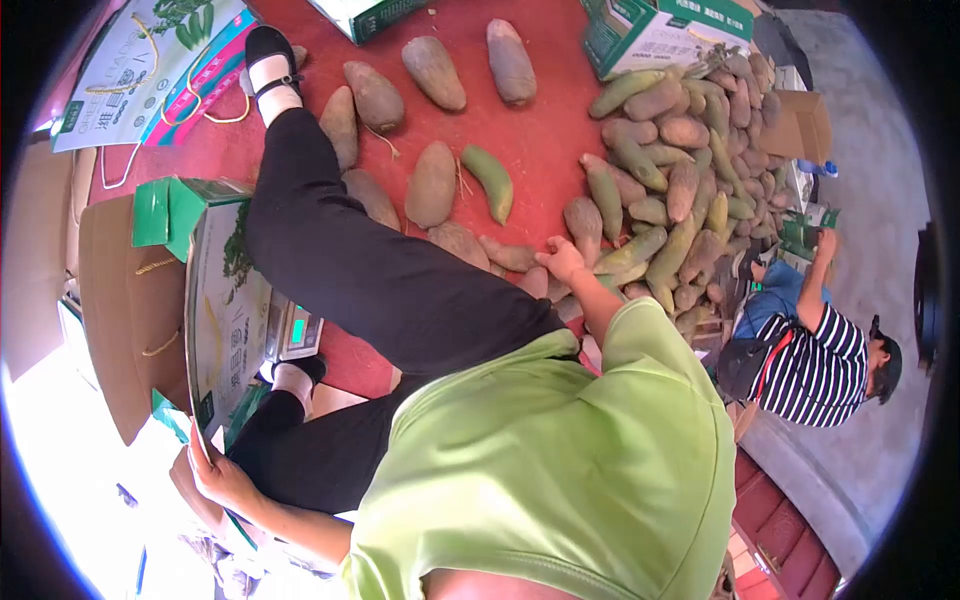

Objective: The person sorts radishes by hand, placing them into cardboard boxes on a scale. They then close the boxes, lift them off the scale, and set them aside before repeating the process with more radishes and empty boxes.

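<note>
My left hand (222,478) is closed on the raised flap of a white and green carton (222,310), which stands open beside my leg. My right hand (563,260) reaches down to the red floor, its fingers pinched at the tip of a small reddish root vegetable (508,254). Just right of that hand lies a brown root vegetable (583,222), at the edge of a large pile of brown and green ones (683,190). Single large roots (432,185) and a curved green one (488,184) lie on the floor above my leg.
A scale (296,330) with a lit display sits between my legs, beside the carton. Printed cartons (668,36) stand behind the pile, and gift bags (150,75) are at the upper left. A co-worker in a striped shirt (820,370) is at the right.
</note>
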The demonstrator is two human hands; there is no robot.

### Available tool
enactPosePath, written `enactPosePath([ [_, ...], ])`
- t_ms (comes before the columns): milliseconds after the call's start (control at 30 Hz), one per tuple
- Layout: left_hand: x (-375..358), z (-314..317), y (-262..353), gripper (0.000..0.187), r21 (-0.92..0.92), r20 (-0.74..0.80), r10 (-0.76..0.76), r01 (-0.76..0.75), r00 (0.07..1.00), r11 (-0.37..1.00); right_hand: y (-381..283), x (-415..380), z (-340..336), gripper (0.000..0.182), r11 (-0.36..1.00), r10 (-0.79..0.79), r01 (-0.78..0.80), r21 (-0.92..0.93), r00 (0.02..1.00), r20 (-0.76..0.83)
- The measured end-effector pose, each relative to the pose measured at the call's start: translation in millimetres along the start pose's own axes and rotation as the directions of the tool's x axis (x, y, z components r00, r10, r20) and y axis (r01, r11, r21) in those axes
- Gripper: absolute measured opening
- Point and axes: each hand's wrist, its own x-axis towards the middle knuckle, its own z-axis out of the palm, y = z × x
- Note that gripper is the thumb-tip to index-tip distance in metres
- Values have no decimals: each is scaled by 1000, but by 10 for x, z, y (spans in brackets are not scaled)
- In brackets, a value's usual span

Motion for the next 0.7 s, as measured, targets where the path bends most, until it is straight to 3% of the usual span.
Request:
enactPosePath([
  [67, -16, 5, 5, 40, 2, 6, 3, -3, 1000, 1000, 66, -128, 98, 55, 996, -25, 30, -88, 998, 53],
  [133, -14, 4, -1, 40, 9, -4, -4, 4, 1000, 1000, 50, -150, 225, 66, 988, 44, -62, 139, 991, 130],
  [167, -13, 8, -7, 40, -8, -4, 0, 0, 1000, 1000, 28, -132, 249, 66, 988, 39, -58, 141, 991, 130],
  [233, -15, 11, 17, 40, -30, -16, 2, -2, 1000, 1000, -85, 8, 242, 72, 990, 18, -15, 143, 1000, -20],
  [367, -21, -6, 74, 39, -28, -18, -19, 18, 1000, 999, -532, 349, 151, 74, 985, 26, -25, 173, 1000, -5],
  [433, -15, -11, 93, 39, -29, -12, -17, 17, 1000, 999, -650, 632, 258, 77, 981, -48, 70, 183, 991, -121],
  [500, -9, -24, 129, 39, 37, 2, -35, 35, 999, 999, -914, 729, 201, 78, 981, -40, 56, 187, 995, -90],
  [700, -15, 8, 22, 39, -16, -18, -12, 12, 1000, 1000, -1375, 878, 150, 78, 988, 47, -38, 151, 998, -52],
])
